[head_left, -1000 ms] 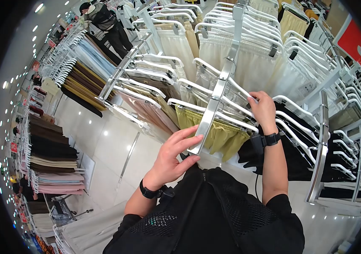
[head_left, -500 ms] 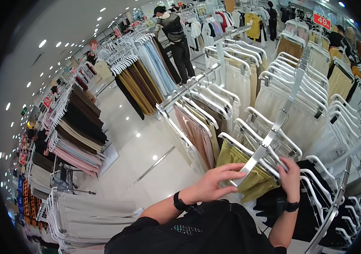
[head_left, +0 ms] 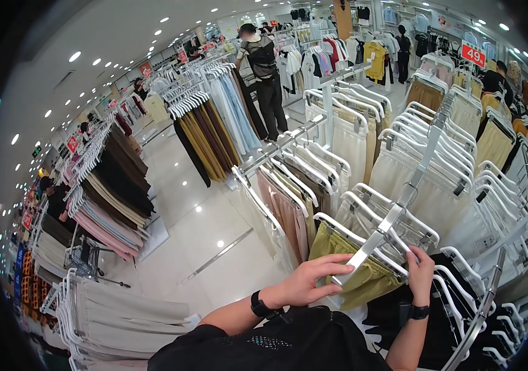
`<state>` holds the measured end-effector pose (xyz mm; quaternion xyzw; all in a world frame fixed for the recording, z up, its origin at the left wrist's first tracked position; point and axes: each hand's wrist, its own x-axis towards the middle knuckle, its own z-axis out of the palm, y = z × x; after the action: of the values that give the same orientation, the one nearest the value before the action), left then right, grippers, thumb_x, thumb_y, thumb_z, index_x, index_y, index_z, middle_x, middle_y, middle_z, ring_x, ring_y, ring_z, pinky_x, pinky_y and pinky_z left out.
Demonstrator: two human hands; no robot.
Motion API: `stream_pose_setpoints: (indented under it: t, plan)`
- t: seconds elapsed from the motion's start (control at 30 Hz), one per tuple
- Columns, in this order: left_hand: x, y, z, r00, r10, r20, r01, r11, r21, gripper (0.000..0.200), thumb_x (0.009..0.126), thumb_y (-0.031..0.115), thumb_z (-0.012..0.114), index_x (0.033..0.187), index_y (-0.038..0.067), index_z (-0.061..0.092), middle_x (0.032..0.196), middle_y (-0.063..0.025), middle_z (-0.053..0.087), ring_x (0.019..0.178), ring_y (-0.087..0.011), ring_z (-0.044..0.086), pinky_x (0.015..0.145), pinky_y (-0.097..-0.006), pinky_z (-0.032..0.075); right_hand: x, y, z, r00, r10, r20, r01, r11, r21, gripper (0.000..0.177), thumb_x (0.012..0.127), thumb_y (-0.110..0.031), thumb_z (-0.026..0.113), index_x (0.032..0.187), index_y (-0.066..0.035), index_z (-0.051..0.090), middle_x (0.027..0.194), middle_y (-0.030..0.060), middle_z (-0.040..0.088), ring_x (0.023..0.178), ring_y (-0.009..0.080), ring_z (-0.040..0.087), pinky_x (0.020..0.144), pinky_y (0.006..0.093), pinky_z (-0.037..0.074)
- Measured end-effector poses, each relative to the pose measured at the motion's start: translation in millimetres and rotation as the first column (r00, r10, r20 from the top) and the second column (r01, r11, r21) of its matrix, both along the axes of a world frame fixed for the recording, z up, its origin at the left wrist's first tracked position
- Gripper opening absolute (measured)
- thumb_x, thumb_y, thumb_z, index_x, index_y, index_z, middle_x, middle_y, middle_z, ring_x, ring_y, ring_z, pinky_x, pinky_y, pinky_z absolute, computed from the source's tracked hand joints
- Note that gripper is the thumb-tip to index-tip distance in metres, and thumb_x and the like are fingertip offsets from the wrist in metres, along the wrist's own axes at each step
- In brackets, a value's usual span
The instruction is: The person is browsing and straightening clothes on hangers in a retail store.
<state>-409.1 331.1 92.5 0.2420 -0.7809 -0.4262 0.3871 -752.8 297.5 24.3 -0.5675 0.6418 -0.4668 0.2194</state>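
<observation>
Near the bottom centre, my left hand [head_left: 313,279] has its fingers and thumb around the near end of a metal display rail [head_left: 370,246]. My right hand [head_left: 421,272] is closed on a white clothes hanger [head_left: 398,240] just right of the rail. Below the rail, olive-green trousers [head_left: 363,279] hang from a white hanger, between my two hands. Their lower part is cut off by my arms and body. Beige trousers [head_left: 358,217] hang right behind them on the same rail. Black garments [head_left: 400,309] hang below and beside my right hand.
Another rail [head_left: 288,141] with pink and cream trousers stands to the left. White trousers [head_left: 424,167] crowd the rail further back. A tiled aisle [head_left: 199,216] runs at the left, with grey trousers [head_left: 128,309] nearby. A person [head_left: 264,74] stands beyond the racks.
The view has tilted and shifted slightly. The green trousers' hanger sits a little nearer to me and to the left. Both hands keep about the same places at the rail.
</observation>
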Motion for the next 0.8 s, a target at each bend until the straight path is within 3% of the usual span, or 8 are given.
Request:
stream_pose_setpoints:
  t: [0.13, 0.23, 0.3, 0.4, 0.53, 0.6, 0.8]
  plan:
    - [0, 0, 0, 1.000, 0.011, -0.002, -0.011, 1.000, -0.016, 0.052, 0.090, 0.004, 0.074, 0.140, 0.011, 0.062, 0.152, -0.0158, 0.052, 0.135, -0.0330, 0.056, 0.109, -0.0400, 0.047, -2, -8, -3, 0.999, -0.045, 0.000, 0.045, 0.998, -0.052, 0.023, 0.096, -0.009, 0.069, 0.113, 0.006, 0.072, 0.092, 0.0155, 0.076, 0.079, 0.0172, 0.069, 0.077, 0.0309, 0.054]
    - [0, 0, -1, 1.000, 0.019, 0.012, -0.019, 1.000, -0.013, 0.051, 0.090, 0.004, 0.074, 0.139, 0.010, 0.063, 0.152, -0.0161, 0.052, 0.135, -0.0332, 0.056, 0.109, -0.0398, 0.047, -1, -7, 0, 0.997, -0.082, -0.013, 0.081, 0.997, -0.013, 0.022, 0.094, -0.008, 0.068, 0.113, 0.004, 0.072, 0.098, 0.0165, 0.076, 0.086, 0.0238, 0.071, 0.083, 0.0333, 0.054]
    - [0, -2, -1, 1.000, 0.012, 0.005, -0.012, 1.000, -0.009, 0.050, 0.090, 0.003, 0.074, 0.138, 0.010, 0.063, 0.152, -0.0168, 0.052, 0.135, -0.0337, 0.055, 0.110, -0.0410, 0.046, 1, -3, 1, 0.929, -0.207, -0.307, 0.096, 0.936, -0.339, 0.021, 0.091, -0.005, 0.069, 0.111, 0.002, 0.072, 0.105, 0.0172, 0.074, 0.097, 0.0311, 0.070, 0.091, 0.0368, 0.053]
    - [0, -3, -2, 1.000, 0.003, -0.003, -0.003, 1.000, 0.000, 0.050, 0.090, 0.002, 0.074, 0.137, 0.010, 0.064, 0.153, -0.0176, 0.052, 0.136, -0.0342, 0.055, 0.110, -0.0422, 0.045, 10, 14, 15, 0.973, -0.128, -0.191, 0.050, 0.929, -0.367, 0.021, 0.088, -0.002, 0.070, 0.109, 0.001, 0.071, 0.110, 0.0171, 0.072, 0.105, 0.0362, 0.067, 0.095, 0.0402, 0.052]
    - [-1, -6, -2, 1.000, 0.011, -0.013, -0.012, 1.000, -0.019, 0.048, 0.089, 0.006, 0.077, 0.135, 0.009, 0.066, 0.150, -0.0173, 0.054, 0.134, -0.0331, 0.056, 0.108, -0.0419, 0.046, 19, 31, 18, 0.951, 0.123, -0.285, -0.178, 0.968, -0.175, 0.019, 0.089, -0.003, 0.071, 0.108, 0.001, 0.071, 0.106, 0.0190, 0.072, 0.099, 0.0345, 0.070, 0.088, 0.0384, 0.054]
    - [-2, -5, 0, 1.000, 0.012, -0.026, -0.012, 1.000, -0.011, 0.047, 0.088, 0.004, 0.076, 0.134, 0.009, 0.066, 0.148, -0.0182, 0.055, 0.132, -0.0329, 0.057, 0.107, -0.0416, 0.047, 20, 31, 11, 0.971, 0.204, -0.125, -0.205, 0.979, 0.001, 0.018, 0.093, -0.008, 0.069, 0.108, 0.002, 0.072, 0.101, 0.0199, 0.073, 0.092, 0.0347, 0.071, 0.082, 0.0373, 0.054]
    - [-5, -4, -3, 0.999, 0.051, 0.001, -0.051, 0.998, 0.042, 0.047, 0.086, 0.006, 0.077, 0.132, 0.008, 0.068, 0.147, -0.0179, 0.056, 0.132, -0.0317, 0.059, 0.109, -0.0412, 0.046, 15, 37, -1, 0.973, 0.226, -0.035, -0.227, 0.974, -0.021, 0.022, 0.094, -0.012, 0.071, 0.110, 0.003, 0.073, 0.092, 0.0164, 0.074, 0.081, 0.0262, 0.071, 0.075, 0.0328, 0.053]
